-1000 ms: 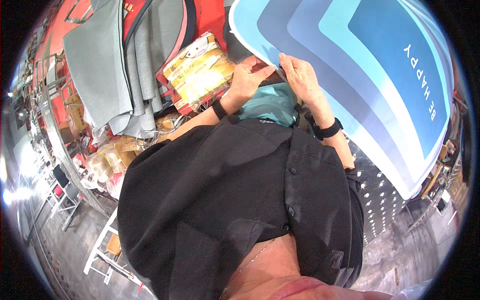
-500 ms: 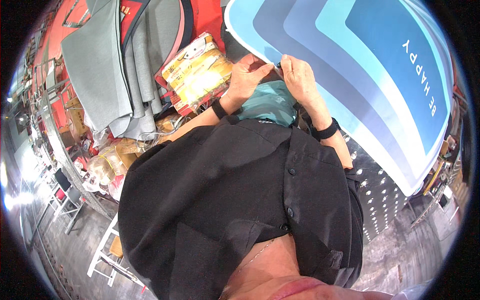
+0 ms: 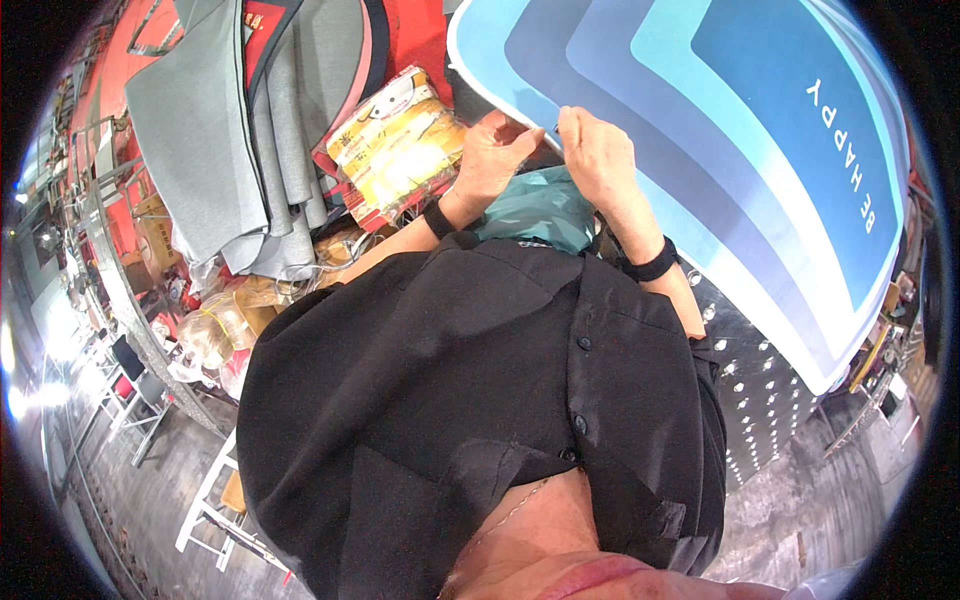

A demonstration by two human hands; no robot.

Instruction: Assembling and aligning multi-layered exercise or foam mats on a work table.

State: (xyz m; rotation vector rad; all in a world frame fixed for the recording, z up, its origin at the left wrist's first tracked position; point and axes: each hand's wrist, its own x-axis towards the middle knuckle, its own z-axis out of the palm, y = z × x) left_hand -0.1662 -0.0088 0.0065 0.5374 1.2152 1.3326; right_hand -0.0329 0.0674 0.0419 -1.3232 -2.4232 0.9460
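An ironing board cover [image 3: 600, 65] with blue, grey and white bands lies over a perforated metal board [image 3: 760, 400] to my right. At the cover's near edge, my right hand [image 3: 600, 158] is closed, thumb and fingers pinched on the rim. A small dark spot shows by those fingertips, too small to name. My left hand [image 3: 490, 160] is closed just left of it, its thumb reaching toward the same edge. Whatever its curled fingers hold is hidden. Below both hands bunches a teal cloth or bag [image 3: 540, 210].
A yellow-and-red printed package [image 3: 390, 145] lies beside my left hand. Grey felt-like sheets [image 3: 195, 130] are draped farther left, with plastic-wrapped goods [image 3: 215, 330] below them. A white metal frame [image 3: 208, 515] stands on the floor at lower left.
My right hand has shifted very slightly at the cover's edge, its fingers drawn a little closer together. My left hand stays in nearly the same place.
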